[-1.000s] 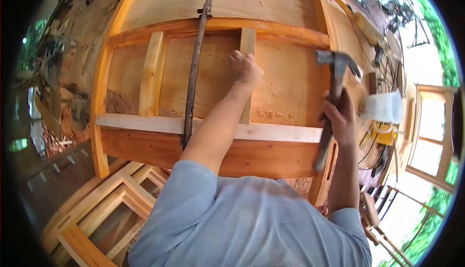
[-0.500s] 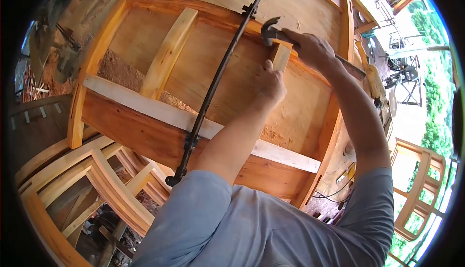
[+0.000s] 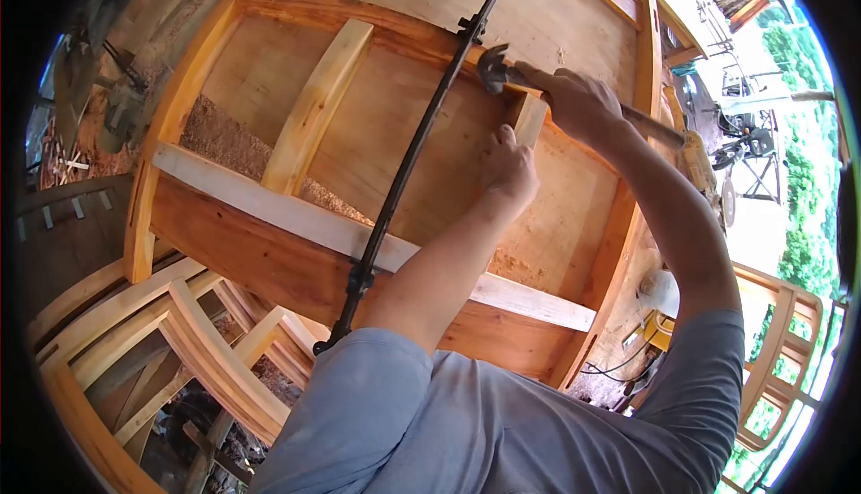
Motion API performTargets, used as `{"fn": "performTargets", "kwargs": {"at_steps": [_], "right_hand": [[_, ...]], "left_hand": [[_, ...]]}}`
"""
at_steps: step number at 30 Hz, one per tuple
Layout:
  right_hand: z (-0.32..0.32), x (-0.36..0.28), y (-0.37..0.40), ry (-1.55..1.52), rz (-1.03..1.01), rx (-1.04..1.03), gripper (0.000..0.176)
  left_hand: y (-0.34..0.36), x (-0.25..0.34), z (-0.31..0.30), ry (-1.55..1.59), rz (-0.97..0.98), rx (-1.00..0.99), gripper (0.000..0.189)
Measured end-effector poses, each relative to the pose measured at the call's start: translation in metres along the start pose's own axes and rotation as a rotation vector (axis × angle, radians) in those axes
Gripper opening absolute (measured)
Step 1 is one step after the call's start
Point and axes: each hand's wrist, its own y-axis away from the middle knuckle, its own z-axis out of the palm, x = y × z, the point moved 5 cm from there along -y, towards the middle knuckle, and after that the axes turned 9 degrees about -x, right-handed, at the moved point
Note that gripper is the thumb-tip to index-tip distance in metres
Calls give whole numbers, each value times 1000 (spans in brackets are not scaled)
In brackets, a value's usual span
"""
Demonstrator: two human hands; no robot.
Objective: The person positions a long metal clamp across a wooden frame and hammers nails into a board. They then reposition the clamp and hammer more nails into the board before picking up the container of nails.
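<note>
My right hand point(image 3: 581, 107) is closed around the handle of a claw hammer point(image 3: 493, 70). The hammer's metal head is over the frame's middle rail point(image 3: 399, 30), close to the top end of a short wooden crosspiece point(image 3: 532, 116). My left hand point(image 3: 511, 168) grips that crosspiece just below its upper end, thumb up; the forearm hides its lower part. A long black bar clamp point(image 3: 414, 149) spans the wooden frame left of both hands. Farther left, a similar crosspiece point(image 3: 320, 104) stands between the middle rail and a pale strip point(image 3: 260, 191) along the near side.
Sawdust lies on the panel inside the frame. Slatted wooden frames point(image 3: 193, 333) lean at the lower left. To the right are a yellow power tool point(image 3: 698, 160), a yellow case point(image 3: 659, 330) with a black cable, and another wooden frame point(image 3: 778, 351) against greenery.
The view has shifted slightly. The hammer head has tilted a little and sits nearer the clamp bar. My left hand still grips the crosspiece.
</note>
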Motion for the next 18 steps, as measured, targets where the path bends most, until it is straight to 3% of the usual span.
{"fn": "performTargets", "kwargs": {"at_steps": [2, 4, 8, 11, 13, 15, 17, 18], "right_hand": [[5, 2, 4, -102, 1, 55, 57], [16, 6, 5, 97, 20, -12, 53], [-1, -5, -3, 167, 2, -53, 50], [-7, -3, 14, -98, -1, 87, 44], [-3, 12, 32, -400, 126, 242, 44], [26, 29, 52, -455, 133, 365, 39], [74, 43, 71, -1236, 274, 213, 29], [88, 39, 85, -1496, 237, 245, 25]], "left_hand": [[1, 0, 1, -6, 10, 8, 26], [-1, 1, 2, 26, 19, -26, 27], [-2, -1, 2, 3, 31, -1, 26], [-2, 1, 5, 38, 18, 1, 24], [-9, 1, 2, 36, 1, -34, 25], [-11, -1, -2, 82, 37, -21, 30], [-18, -9, -2, 125, 67, -5, 35], [-28, -14, 2, 194, 118, 40, 41]]}}
